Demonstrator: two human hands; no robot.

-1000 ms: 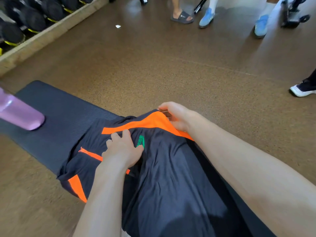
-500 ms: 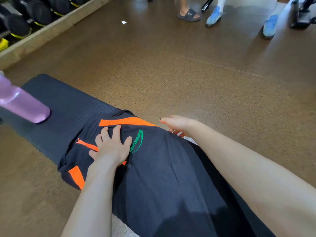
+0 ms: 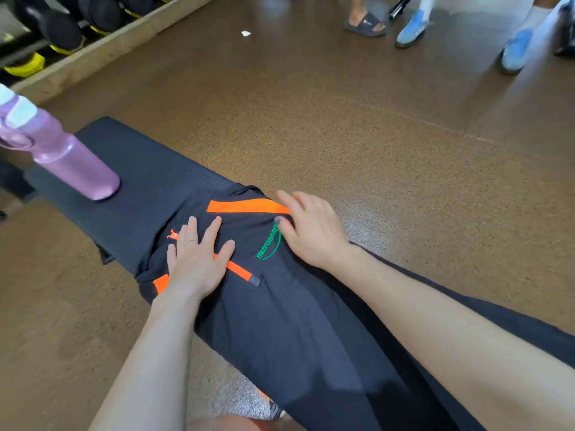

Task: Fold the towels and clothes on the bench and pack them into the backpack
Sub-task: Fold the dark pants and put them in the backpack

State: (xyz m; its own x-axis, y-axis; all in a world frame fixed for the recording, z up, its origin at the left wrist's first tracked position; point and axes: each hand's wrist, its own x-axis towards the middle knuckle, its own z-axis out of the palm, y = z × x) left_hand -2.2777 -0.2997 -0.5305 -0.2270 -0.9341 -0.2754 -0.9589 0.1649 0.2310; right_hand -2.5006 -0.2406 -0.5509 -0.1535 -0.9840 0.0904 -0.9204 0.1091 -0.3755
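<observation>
At your far left a rack of dumbbells (image 3: 62, 29) sits behind a wooden border, well apart from you. The black bench (image 3: 149, 178) runs from upper left towards you at lower right. Its rounded far end is bare apart from a pink water bottle (image 3: 71, 163) standing near the left edge. Bare padding lies between the bottle and the garment. Brown speckled floor (image 3: 373, 150) opens out on both sides of the bench, with a wide stretch to your right.

Your left hand (image 3: 199, 259) lies flat on the garment (image 3: 280, 306), fingers straight and spread, palm pressing down over an orange zip line close to the bench's left edge. It holds nothing. Your right hand (image 3: 311, 231) is also flat and open, fingers spread, resting on the cloth just beside a green printed logo (image 3: 269, 242) and touching the end of an orange band at the bench's right edge.

The garment is dark grey with orange trim and a small orange emblem near your left fingertips. It lies along the bench under both hands and forearms, its top edge towards the bottle, the fabric draping over both sides.

At upper right, other people's feet (image 3: 435, 23) in a black slide and blue shoes stand on the floor, well away.
</observation>
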